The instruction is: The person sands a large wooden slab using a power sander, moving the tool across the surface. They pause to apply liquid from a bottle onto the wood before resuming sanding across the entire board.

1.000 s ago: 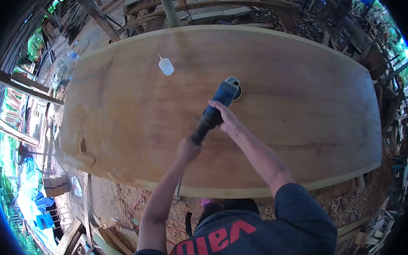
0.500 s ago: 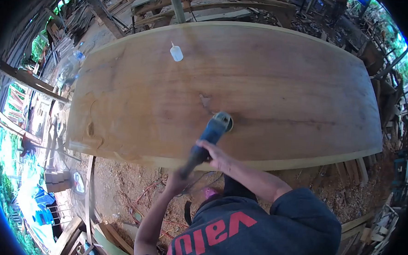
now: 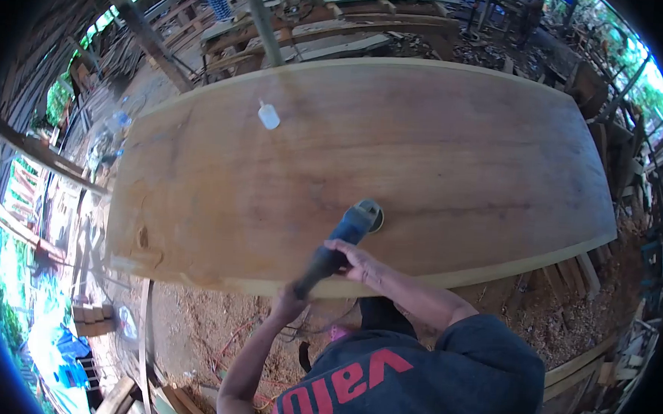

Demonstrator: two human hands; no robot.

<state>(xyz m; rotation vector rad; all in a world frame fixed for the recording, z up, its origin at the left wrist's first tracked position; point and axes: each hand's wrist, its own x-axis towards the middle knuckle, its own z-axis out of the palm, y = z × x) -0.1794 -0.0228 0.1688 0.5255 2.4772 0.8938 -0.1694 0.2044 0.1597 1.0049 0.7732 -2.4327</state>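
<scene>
Both my hands are on a blue and dark angle grinder (image 3: pixel 351 224) with a round disc (image 3: pixel 377 217) at its head. My left hand (image 3: pixel 289 304) is closed round the rear end of the body. Farther forward, my right hand (image 3: pixel 353 260) grips the middle of the body, its thumb side toward the head. The disc rests on or just over a large wooden slab (image 3: pixel 453 168), near a dark streak in the grain; exact contact is hidden. A white squeeze bottle (image 3: pixel 269 116) with a thin nozzle lies on the slab's far left part.
Wood shavings (image 3: pixel 190 327) and cords cover the ground by my feet. Posts (image 3: pixel 262 23) stand beyond the slab and at left. Stacked timber (image 3: pixel 371 29) lies behind it, where a person's patterned clothing (image 3: pixel 216 0) shows. Scrap wood (image 3: pixel 627 365) is heaped at right.
My view has tilted up, so the slab and bottle sit lower in it. The grinder has shifted slightly right over the slab. A pale patch ahead of the grinder no longer shows.
</scene>
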